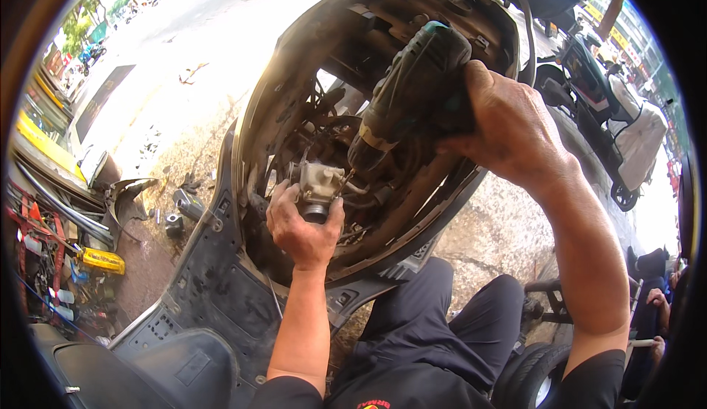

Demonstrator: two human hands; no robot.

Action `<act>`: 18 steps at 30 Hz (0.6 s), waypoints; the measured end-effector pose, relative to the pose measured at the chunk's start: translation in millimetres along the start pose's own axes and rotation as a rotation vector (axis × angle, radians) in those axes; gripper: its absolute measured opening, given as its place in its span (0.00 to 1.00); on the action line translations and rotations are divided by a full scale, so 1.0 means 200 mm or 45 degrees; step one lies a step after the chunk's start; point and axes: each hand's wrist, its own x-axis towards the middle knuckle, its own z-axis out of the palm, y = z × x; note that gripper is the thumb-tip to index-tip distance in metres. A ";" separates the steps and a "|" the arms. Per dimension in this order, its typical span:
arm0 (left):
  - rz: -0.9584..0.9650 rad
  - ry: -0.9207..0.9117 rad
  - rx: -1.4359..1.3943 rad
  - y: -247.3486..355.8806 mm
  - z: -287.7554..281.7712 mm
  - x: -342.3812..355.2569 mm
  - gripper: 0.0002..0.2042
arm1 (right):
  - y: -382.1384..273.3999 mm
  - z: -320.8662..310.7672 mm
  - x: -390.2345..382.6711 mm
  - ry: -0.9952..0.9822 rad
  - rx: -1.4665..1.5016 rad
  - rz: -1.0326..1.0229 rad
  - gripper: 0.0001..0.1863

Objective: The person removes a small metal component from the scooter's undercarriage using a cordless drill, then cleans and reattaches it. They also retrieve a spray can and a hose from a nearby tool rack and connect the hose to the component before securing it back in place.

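My left hand [300,232] grips a grimy pale metal carburetor-like part [321,182] with a shiny round lower end, inside the open underseat cavity of a scooter body [258,136]. My right hand [508,125] is closed round a dark cordless power drill [405,85], angled down and to the left. Its chuck [367,151] is just above the metal part, with a thin bit at the part's right side; whether the bit touches it is unclear. Hoses and dusty engine pieces lie behind and beneath the part, partly in shadow.
A dark footboard [199,306] is at lower left. Cluttered tools, including a yellow-handled one [103,260], lie at far left. A parked scooter [596,107] stands at right. Tyres [532,371] are stacked beside my leg. Another person's hand [655,298] shows at the right edge.
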 end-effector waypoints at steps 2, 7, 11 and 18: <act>0.011 0.005 0.000 0.00 0.00 0.00 0.33 | 0.01 -0.01 -0.01 -0.004 0.016 0.058 0.39; -0.002 -0.024 -0.019 0.00 -0.01 0.00 0.34 | 0.05 -0.05 0.01 0.134 0.039 0.122 0.42; -0.001 -0.044 -0.018 0.00 -0.01 0.00 0.34 | 0.08 -0.01 0.05 0.168 -0.035 0.075 0.41; 0.018 -0.116 -0.071 0.00 -0.03 0.00 0.33 | 0.11 0.09 0.07 0.277 -0.019 -0.048 0.13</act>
